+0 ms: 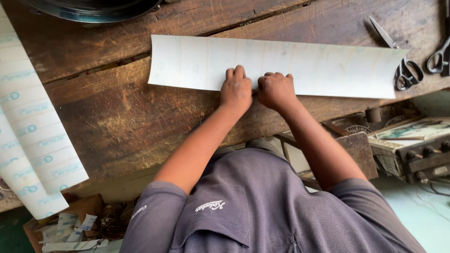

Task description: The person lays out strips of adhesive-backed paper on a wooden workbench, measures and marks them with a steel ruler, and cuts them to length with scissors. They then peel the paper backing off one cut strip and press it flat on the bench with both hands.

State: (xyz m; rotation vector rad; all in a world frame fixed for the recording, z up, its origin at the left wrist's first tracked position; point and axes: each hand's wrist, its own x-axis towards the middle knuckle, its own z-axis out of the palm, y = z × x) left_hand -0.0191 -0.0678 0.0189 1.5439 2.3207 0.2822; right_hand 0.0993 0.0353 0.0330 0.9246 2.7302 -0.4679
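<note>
While both fists press the pale sheet (276, 65), left hand (236, 90), right hand (275, 90) — fingers curled, perhaps pinching its edge.

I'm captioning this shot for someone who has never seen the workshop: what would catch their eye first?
First, the long pale sheet lying across the worn wooden workbench, with the left hand and right hand side by side, knuckles up, pressing on its near edge at the middle. Next, black-handled scissors rest at the sheet's right end. At the far left, printed white strips hang over the bench edge.
</note>
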